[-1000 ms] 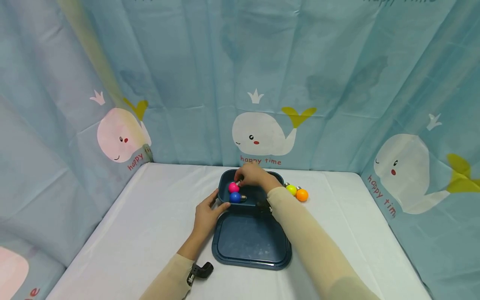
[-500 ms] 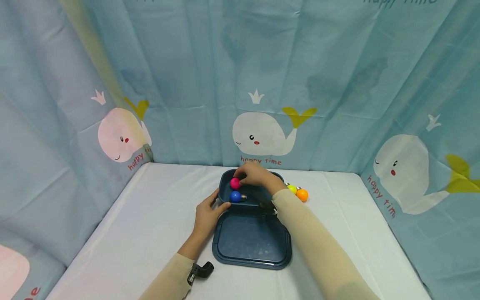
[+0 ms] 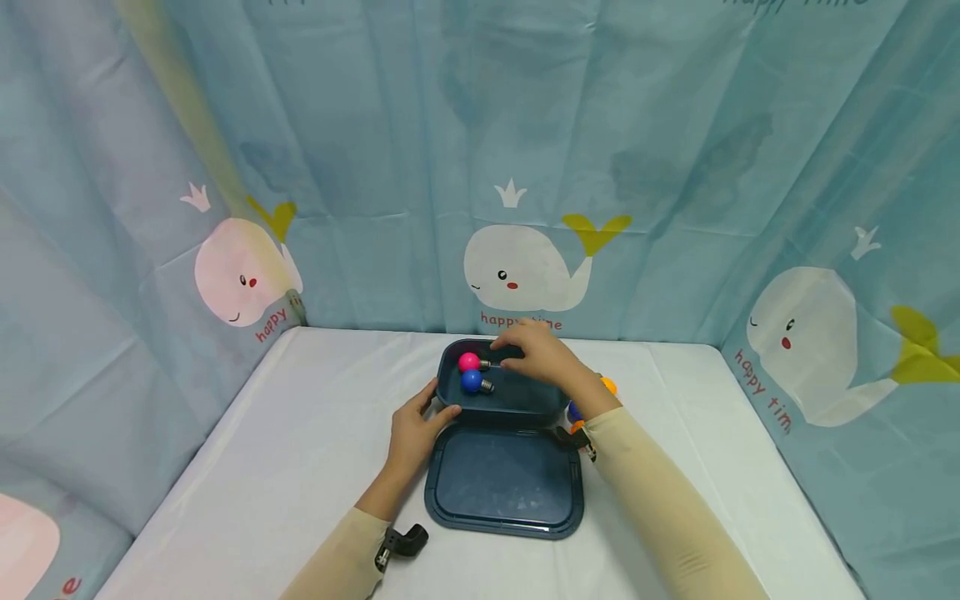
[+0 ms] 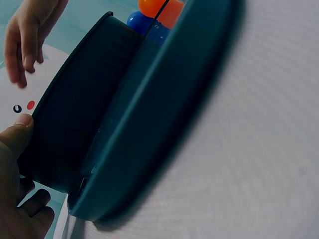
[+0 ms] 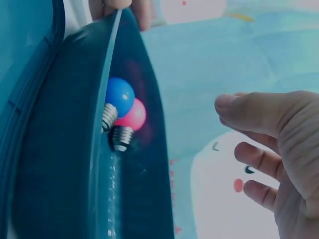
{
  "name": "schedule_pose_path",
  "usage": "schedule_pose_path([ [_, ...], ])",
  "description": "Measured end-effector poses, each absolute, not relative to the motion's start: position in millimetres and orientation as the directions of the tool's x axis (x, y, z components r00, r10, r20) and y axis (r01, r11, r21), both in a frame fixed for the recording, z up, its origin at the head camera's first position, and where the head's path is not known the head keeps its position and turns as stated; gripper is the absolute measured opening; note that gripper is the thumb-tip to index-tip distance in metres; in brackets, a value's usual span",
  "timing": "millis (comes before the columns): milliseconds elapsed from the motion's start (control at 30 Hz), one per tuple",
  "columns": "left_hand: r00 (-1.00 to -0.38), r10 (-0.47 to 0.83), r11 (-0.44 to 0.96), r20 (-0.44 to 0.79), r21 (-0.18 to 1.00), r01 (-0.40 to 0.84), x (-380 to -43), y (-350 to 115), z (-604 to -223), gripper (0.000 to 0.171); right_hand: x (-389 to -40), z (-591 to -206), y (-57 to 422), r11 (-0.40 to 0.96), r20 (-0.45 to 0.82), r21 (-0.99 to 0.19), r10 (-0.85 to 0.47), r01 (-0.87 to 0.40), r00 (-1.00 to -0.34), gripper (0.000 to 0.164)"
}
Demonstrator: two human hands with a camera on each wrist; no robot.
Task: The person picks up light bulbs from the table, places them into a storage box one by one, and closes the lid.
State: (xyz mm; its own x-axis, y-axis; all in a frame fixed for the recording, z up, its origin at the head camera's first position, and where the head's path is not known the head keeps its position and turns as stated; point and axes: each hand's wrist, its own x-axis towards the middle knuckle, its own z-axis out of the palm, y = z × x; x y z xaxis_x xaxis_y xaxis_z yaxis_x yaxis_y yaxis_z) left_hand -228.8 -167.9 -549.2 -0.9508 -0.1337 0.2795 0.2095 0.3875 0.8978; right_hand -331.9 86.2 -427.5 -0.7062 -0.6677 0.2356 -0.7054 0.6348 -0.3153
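Observation:
A pink light bulb and a blue light bulb lie side by side at the left end of a dark blue box. Both screw bases point right in the head view. My left hand grips the box's front left corner, thumb at the rim, fingers along the outer side. Above the box's back part hovers my right hand, holding nothing. Its fingers are loosely bent and apart from the thumb, as the right wrist view shows. Directly in front of the box lies a dark blue lid.
To the box's right sit more coloured bulbs, among them an orange bulb and a blue bulb, partly hidden by my right forearm. A white cloth covers the table. A whale-print curtain hangs behind it.
My right hand has let go of the pink bulb and moved right and up from it. The pink bulb now lies farther back, and the blue one has shifted slightly back. My left hand stays.

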Motion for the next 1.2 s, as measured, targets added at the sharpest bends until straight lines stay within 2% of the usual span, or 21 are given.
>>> schedule_pose_path([
  [333,-0.951,-0.147,0.393,0.273,0.898,0.197,-230.2,-167.9,-551.6,0.072,-290.4,-422.1,123.7,0.636,0.331,-0.359,-0.597,-0.683,-0.731,0.03],
  [600,-0.949,-0.142,0.392,0.28,0.897,0.206,-230.2,-167.3,-552.6,0.072,-263.8,-422.2,150.8,0.613,0.375,-0.448,-0.532,-0.651,-0.759,0.032],
  [833,-0.945,-0.145,0.395,0.294,0.893,0.217,-230.0,-166.7,-554.2,0.069,-254.4,-435.8,174.1,0.583,0.397,-0.509,-0.494,-0.633,-0.774,0.032],
  [1200,-0.943,-0.149,0.4,0.299,0.89,0.219,-229.3,-165.7,-551.9,0.07,-248.0,-445.6,200.2,0.616,0.357,-0.558,-0.426,-0.556,-0.831,0.031],
])
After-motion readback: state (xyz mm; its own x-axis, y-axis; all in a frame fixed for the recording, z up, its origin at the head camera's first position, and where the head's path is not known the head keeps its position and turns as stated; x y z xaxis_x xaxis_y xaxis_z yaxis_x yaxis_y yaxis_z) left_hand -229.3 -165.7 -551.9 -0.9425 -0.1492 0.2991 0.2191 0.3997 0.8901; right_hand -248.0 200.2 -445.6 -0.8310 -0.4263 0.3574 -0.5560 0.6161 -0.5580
